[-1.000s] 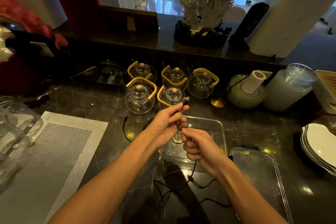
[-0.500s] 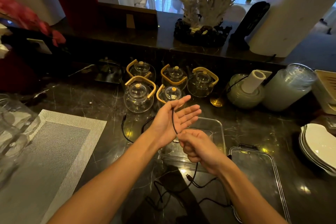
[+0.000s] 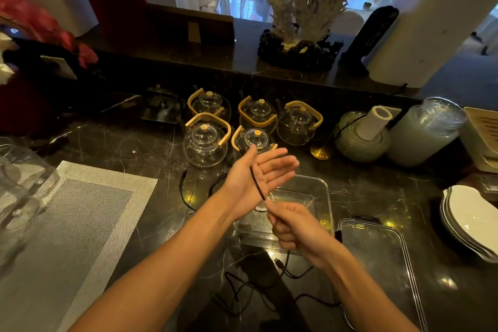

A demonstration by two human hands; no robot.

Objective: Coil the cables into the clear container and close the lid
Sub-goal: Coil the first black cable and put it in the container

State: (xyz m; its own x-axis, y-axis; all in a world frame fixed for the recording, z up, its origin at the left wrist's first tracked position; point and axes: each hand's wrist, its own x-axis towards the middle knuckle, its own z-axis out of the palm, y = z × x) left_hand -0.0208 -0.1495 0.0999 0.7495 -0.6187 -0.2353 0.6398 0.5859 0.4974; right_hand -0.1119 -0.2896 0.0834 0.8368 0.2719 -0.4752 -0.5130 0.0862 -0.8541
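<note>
My left hand (image 3: 256, 174) is held palm up above the clear container (image 3: 322, 197), fingers straight. A black cable (image 3: 257, 183) lies across that palm, its end by the thumb. My right hand (image 3: 293, 226) pinches the same cable just below the palm. From there the cable hangs down and trails over the dark counter in loose loops (image 3: 293, 275). A second black cable (image 3: 183, 191) lies on the counter left of the container. The clear lid (image 3: 382, 253) lies flat to the container's right.
Several glass teapots (image 3: 206, 143) with wooden handles stand just behind the container. A woven grey placemat (image 3: 80, 218) lies at the left, stacked white plates (image 3: 471, 218) at the right. A green holder (image 3: 361, 135) and a frosted jar (image 3: 425, 132) stand at the back right.
My left hand has gone from pinching the cable end to a flat open palm. My right hand has drawn the cable across that palm, and a trailing plug has slid nearer.
</note>
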